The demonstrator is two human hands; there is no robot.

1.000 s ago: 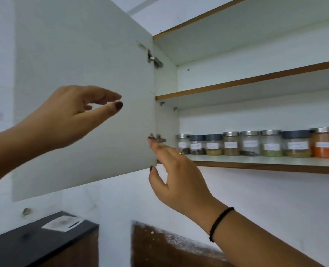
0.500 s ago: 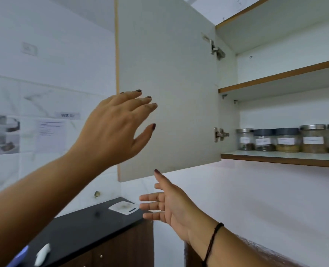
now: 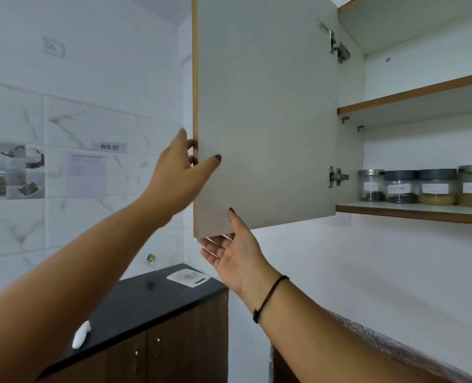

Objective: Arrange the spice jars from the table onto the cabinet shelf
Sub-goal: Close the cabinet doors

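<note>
Cabinet door [image 3: 265,111]: pale grey, swung wide open, inner face to the camera.

Cabinet shelf [image 3: 411,212]: lowest board, wood-edged, to the right of the door.

Surface [image 3: 135,299]: black top over brown cupboards, lower left, carrying a white board [image 3: 188,277] and a small white object [image 3: 81,334].

Left hand [image 3: 179,172]: half a second before, it was spread in front of the door without touching it. It now clasped the door's free edge, thumb on the inner face, fingers curled round behind.

Right hand [image 3: 235,252]: earlier lower down, it was now raised palm-up, with straight fingers apart under the door's bottom corner and the thumb up against its face. Whether the fingers touched the door could not be told.

Spice jars [image 3: 433,186]: four in view, one fewer than before. They stood upright, lidded and labelled, side by side in a row at the shelf's left end.
</note>
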